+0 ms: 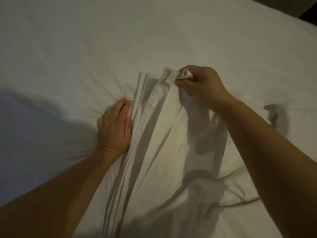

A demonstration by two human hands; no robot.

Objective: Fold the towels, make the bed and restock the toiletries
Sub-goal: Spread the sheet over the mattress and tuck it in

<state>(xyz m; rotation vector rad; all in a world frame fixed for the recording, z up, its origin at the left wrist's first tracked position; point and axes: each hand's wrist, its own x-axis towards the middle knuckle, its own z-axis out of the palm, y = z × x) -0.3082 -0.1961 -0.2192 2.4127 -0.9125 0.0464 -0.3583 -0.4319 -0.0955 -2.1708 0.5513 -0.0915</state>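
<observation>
The white cloth (164,134) lies on the bed sheet (85,40) in long lengthwise folds. It runs from the bottom middle of the view up to its far end, near the centre. A stitched hem band (154,98) runs along the cloth's left part, with several narrow pleats just left of it. The left hand (114,127) lies palm down on the bed sheet, touching the cloth's left edge. Its fingers (126,109) are straight and held together, pointing away from the person, and it grips nothing. The bed sheet is creased into radiating wrinkles to the left of this hand. The right hand (200,85) is at the cloth's far end, on its right side, raised above the bed sheet. Its thumb and fingertips are curled and pinch the cloth's top corner. Below this grip the cloth hangs in a loose, rumpled drape toward its near end. A broad shadow (34,121) covers the bed sheet well to the left of the cloth. A dark area (308,9) shows beyond the bed sheet's edge, far up and right of the cloth.
</observation>
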